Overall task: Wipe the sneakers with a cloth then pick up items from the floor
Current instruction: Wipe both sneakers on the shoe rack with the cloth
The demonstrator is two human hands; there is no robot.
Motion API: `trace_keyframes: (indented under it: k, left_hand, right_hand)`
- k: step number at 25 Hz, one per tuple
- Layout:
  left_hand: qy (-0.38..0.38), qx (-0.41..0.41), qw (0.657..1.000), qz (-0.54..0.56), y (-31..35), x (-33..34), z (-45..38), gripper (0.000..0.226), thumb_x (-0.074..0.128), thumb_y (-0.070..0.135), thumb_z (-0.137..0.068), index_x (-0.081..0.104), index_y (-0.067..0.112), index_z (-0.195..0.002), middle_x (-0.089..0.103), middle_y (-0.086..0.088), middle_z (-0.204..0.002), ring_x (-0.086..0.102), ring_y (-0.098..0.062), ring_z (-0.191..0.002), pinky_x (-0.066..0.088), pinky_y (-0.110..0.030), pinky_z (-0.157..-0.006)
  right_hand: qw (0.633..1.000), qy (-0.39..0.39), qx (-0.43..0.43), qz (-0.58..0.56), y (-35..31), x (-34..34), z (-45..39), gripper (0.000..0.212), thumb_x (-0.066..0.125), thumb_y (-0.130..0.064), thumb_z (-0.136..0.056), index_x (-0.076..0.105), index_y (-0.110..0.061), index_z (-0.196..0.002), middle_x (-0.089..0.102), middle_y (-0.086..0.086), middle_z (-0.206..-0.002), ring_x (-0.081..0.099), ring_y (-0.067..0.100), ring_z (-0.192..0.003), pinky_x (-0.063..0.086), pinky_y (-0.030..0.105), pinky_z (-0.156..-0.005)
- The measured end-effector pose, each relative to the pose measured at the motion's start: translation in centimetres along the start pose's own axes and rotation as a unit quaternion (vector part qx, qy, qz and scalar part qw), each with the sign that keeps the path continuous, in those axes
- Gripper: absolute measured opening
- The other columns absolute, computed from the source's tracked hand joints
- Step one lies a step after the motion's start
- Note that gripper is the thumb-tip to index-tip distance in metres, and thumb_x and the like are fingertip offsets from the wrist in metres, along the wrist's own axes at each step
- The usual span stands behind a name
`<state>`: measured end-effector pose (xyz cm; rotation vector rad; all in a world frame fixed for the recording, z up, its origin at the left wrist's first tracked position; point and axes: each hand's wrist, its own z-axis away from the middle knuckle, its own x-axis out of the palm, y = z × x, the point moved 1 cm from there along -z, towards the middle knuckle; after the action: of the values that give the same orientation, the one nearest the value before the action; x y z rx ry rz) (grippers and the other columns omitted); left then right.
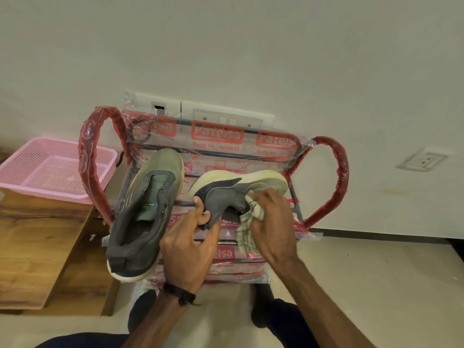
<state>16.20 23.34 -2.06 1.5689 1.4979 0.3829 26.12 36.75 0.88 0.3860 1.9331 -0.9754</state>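
Left hand (187,249) grips the heel of one sneaker (238,190), fingers clamped on its collar. Right hand (272,222) presses a checked cloth (248,229) against its side, fingers curled round the cloth. Second sneaker (144,214) lies on the plastic-wrapped rack (221,139).

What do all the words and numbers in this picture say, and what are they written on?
"Patelsa": red labels on the clear plastic wrap round the rack, clearest at the top middle.
"Redg No.- 4018662": below that label.
"elsa": part of a label beside the left hand.
Insole logo in the left sneaker: too small to read.
Handle stickers: too blurred to read.
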Motion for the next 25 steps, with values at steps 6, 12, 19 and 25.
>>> trace_keyframes:
  k: [6,12,19,25]
  left_hand:
    - [-0.007,-0.012,1.0,-0.006,-0.5,-0.3,-0.1,0.027,0.08,0.017,-0.078,0.073,-0.002,-0.095,0.075,-0.003,-0.086,0.068,-0.007,-0.079,0.06,-0.03,-0.072]
    - [-0.009,-0.029,1.0,-0.006,-0.4,-0.4,-0.6,0.019,0.082,0.015,-0.077,0.069,0.004,-0.087,0.075,-0.004,-0.085,0.068,-0.009,-0.078,0.061,-0.034,-0.074]
    - [-0.018,-0.019,0.999,-0.02,-0.5,-0.3,-0.4,0.025,0.08,0.02,-0.079,0.071,0.001,-0.093,0.076,-0.004,-0.087,0.065,-0.003,-0.081,0.061,-0.031,-0.074]
    - [-0.046,-0.031,0.998,-0.023,-1.4,-0.2,0.0,0.036,0.084,0.013,-0.077,0.07,0.0,-0.106,0.076,-0.003,-0.094,0.066,-0.006,-0.084,0.06,-0.031,-0.077]
  right_hand:
    - [0.993,-0.04,-0.107,0.017,-0.1,-0.1,0.0,0.059,0.071,0.006,-0.075,0.065,-0.017,-0.129,0.063,0.0,-0.125,0.052,0.02,-0.116,0.046,0.033,-0.1]
    - [0.995,-0.04,-0.095,-0.018,-2.4,0.3,0.0,0.049,0.066,0.0,-0.078,0.068,-0.013,-0.125,0.063,0.001,-0.119,0.053,0.02,-0.109,0.046,0.033,-0.096]
    - [0.993,-0.036,-0.099,0.056,0.2,-0.6,-2.8,0.051,0.07,0.005,-0.075,0.069,-0.013,-0.123,0.064,0.003,-0.121,0.054,0.024,-0.112,0.05,0.046,-0.096]
    - [0.979,-0.039,-0.2,0.026,-3.8,-0.5,0.0,0.048,0.063,-0.005,-0.075,0.068,-0.009,-0.122,0.066,0.007,-0.121,0.054,0.025,-0.111,0.045,0.034,-0.095]
